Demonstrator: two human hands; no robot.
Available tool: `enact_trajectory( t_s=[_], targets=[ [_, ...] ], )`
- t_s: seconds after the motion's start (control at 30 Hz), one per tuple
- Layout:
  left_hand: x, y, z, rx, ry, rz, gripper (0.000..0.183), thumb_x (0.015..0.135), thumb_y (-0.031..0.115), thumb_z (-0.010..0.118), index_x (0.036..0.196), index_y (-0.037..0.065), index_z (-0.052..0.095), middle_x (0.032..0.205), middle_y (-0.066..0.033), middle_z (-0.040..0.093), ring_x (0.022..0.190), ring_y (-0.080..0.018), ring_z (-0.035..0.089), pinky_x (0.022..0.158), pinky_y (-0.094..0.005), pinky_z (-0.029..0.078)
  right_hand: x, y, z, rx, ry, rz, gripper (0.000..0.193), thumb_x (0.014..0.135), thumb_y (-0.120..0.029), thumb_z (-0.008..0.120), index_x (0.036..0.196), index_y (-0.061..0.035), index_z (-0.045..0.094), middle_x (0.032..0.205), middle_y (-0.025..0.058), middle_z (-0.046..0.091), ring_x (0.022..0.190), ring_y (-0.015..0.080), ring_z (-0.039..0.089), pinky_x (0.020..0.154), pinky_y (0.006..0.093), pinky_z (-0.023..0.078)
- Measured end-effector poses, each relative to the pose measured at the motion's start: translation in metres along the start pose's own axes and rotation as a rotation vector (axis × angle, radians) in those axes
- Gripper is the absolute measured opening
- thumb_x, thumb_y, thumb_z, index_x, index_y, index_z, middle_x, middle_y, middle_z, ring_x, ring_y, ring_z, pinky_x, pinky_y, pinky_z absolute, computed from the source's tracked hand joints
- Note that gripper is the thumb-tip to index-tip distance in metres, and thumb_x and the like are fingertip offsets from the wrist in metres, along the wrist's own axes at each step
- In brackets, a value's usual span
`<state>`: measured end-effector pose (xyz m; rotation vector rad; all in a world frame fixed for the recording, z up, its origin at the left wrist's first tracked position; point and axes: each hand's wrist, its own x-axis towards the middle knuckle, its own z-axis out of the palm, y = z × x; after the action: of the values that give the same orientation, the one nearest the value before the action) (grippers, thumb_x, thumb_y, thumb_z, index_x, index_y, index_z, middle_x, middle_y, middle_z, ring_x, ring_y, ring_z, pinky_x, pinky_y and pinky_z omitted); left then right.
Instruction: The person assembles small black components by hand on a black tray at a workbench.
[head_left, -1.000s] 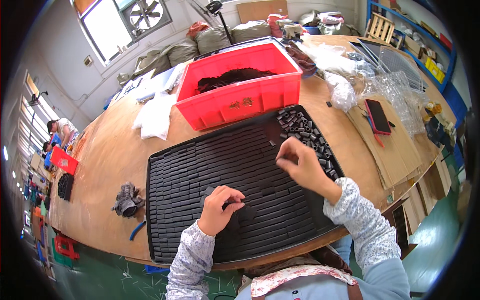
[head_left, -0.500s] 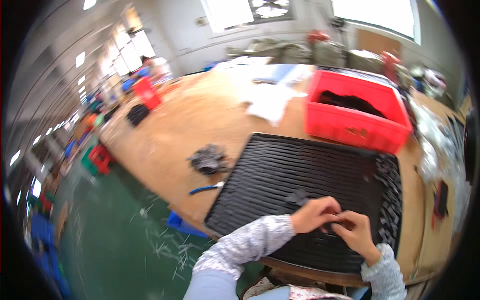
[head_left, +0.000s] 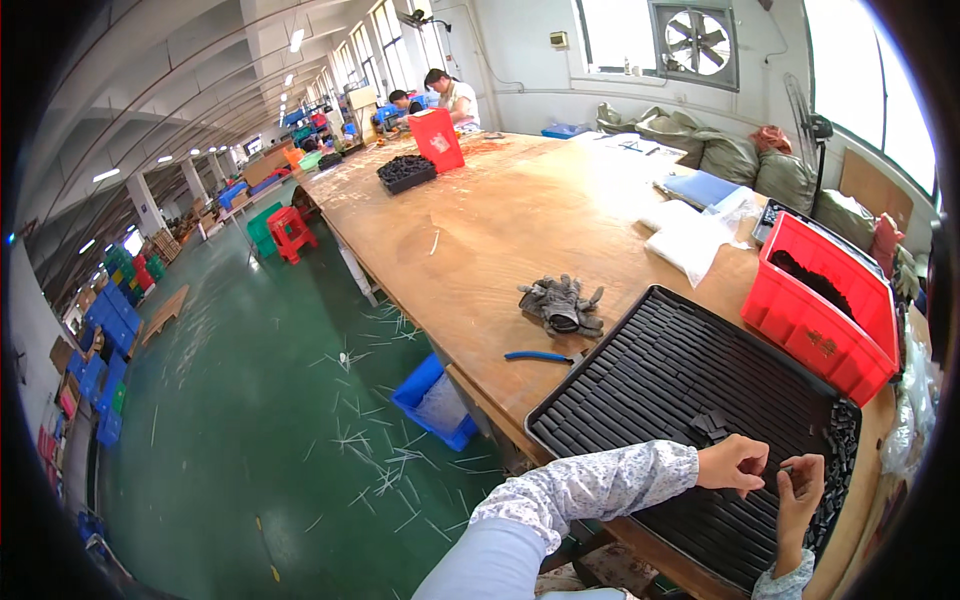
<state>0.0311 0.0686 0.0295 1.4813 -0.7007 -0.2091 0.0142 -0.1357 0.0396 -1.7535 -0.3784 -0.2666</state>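
Note:
My left hand (head_left: 734, 465) hangs over a black tray (head_left: 541, 424), its fingers curled together; whatever they may hold is too small to make out. Just to its right is my right hand (head_left: 801, 492), thumb and forefinger pinched near a tiny dark bit that I cannot name. A gap separates the two hands. Rows of long black strips (head_left: 690, 350) fill most of the tray. Beside my left hand, a small heap of dark flat pieces (head_left: 710, 424) lies on the strips. Many little black pieces (head_left: 845, 440) crowd the tray's right side.
Left of the tray lie blue-handled pliers (head_left: 537, 355) and grey gloves (head_left: 562, 304). A red bin (head_left: 820, 325) with black contents stands behind the tray's right side. White plastic bags (head_left: 690, 243) rest farther back. A blue crate (head_left: 432, 400) sits on the floor. Two people work at the far end.
The view has swung left, so the table and tray appear farther right. My hands, close together before, have moved apart over the tray.

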Motion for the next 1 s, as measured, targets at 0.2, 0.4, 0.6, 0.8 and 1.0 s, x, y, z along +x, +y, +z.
enact_trajectory(
  t_s=[0.2,0.4,0.6,0.8,1.0],
  targets=[
    [0.002,-0.001,0.002,-0.057,-0.079,-0.073,0.018,0.076,-0.002,0.072,0.088,-0.009,0.061,0.074,-0.0126,0.066,0.062,-0.0151,0.065,0.058,-0.0279,0.052,-0.003,-0.01,-0.004,0.275,-0.143,0.102,0.022,0.083,-0.01,0.069,0.091,-0.0061,0.048,0.088,0.006,0.059,0.075,0.0072,0.052,0.067,0.0193,0.042],
    [-0.001,-0.008,0.006,-0.135,-0.127,-0.118,0.016,0.078,0.002,0.072,0.088,-0.007,0.062,0.071,-0.0089,0.066,0.059,-0.0118,0.062,0.056,-0.0253,0.05,-0.011,-0.034,0.001,0.436,-0.19,0.245,0.022,0.083,-0.015,0.071,0.088,-0.0068,0.051,0.081,0.0033,0.062,0.069,0.0058,0.052,0.062,0.0194,0.04],
    [0.005,-0.006,0.007,-0.213,-0.132,-0.175,0.027,0.081,0.011,0.074,0.097,-0.007,0.064,0.077,-0.0075,0.068,0.064,-0.0094,0.061,0.06,-0.023,0.05,-0.012,-0.031,-0.008,0.371,-0.071,0.124,0.018,0.079,-0.009,0.071,0.083,-0.0064,0.054,0.081,0.0033,0.063,0.067,0.0049,0.051,0.061,0.0187,0.039],
    [0.004,-0.006,0.0,-0.25,-0.12,-0.206,0.026,0.081,0.011,0.073,0.096,-0.008,0.064,0.075,-0.0074,0.067,0.063,-0.0096,0.061,0.059,-0.023,0.05,-0.007,-0.027,-0.007,0.204,-0.104,0.087,0.016,0.073,0.01,0.06,0.083,-0.0029,0.056,0.079,0.0033,0.063,0.069,0.0061,0.056,0.064,0.02,0.045],
    [0.001,-0.001,0.005,-0.228,-0.183,-0.205,0.027,0.083,0.015,0.073,0.097,-0.006,0.064,0.076,-0.0062,0.067,0.063,-0.0086,0.06,0.058,-0.0215,0.049,-0.008,-0.036,-0.009,0.302,-0.158,0.136,0.016,0.071,0.008,0.062,0.082,-0.0017,0.058,0.079,0.0036,0.062,0.071,0.0062,0.056,0.064,0.0211,0.046]
  ],
)
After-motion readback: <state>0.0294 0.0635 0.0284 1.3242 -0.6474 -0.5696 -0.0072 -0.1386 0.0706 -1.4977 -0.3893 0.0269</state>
